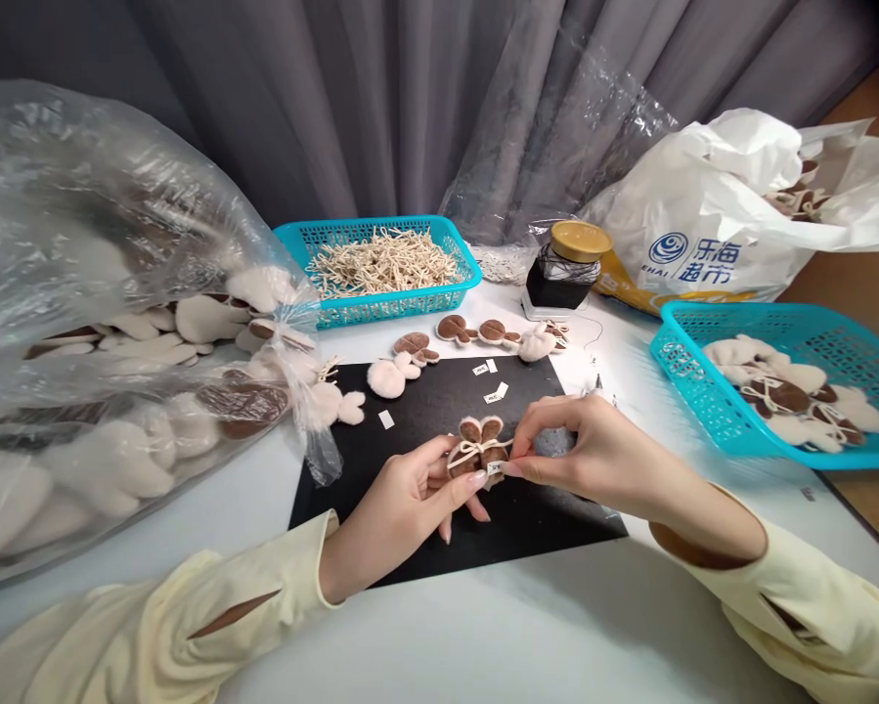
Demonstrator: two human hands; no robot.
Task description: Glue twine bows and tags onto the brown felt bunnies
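Note:
A small brown-and-cream plush rabbit piece [481, 440] tied with a cream cord is held over the black mat [439, 411]. My left hand [402, 504] grips it from the left, fingers closed under and around it. From the right, my right hand [586, 450] pinches a small white label [495, 468] against the piece's lower edge. Several loose white labels [494, 395] lie on the mat behind.
A big clear bag of plush pieces [102, 323] fills the left. A teal basket of cream cords [380, 264] stands behind, a gold-lidded jar [569, 266] beside it. Another teal basket [776, 391] with tied pieces sits right, a white shopping bag [732, 225] behind. Loose pieces [475, 334] line the mat's far edge.

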